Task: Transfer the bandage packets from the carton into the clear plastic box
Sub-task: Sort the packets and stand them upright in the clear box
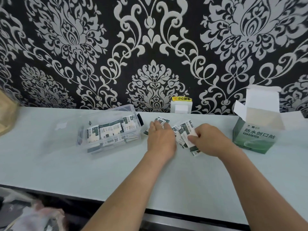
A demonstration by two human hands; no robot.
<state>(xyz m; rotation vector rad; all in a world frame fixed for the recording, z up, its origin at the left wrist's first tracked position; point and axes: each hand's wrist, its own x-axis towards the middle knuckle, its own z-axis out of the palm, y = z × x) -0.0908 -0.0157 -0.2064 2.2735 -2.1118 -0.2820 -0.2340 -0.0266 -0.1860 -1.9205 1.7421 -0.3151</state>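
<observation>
1 carton [255, 139], 1 plastic box [116, 109]

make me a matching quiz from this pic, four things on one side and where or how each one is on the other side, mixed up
Things:
1 clear plastic box
2 carton
3 left hand
4 right hand

States:
a flaps open, furthest right
b pinches some loose packets
c holds stacked packets, left of both hands
d rests flat on the loose packets

Pairs: 1-c, 2-a, 3-d, 4-b
</observation>
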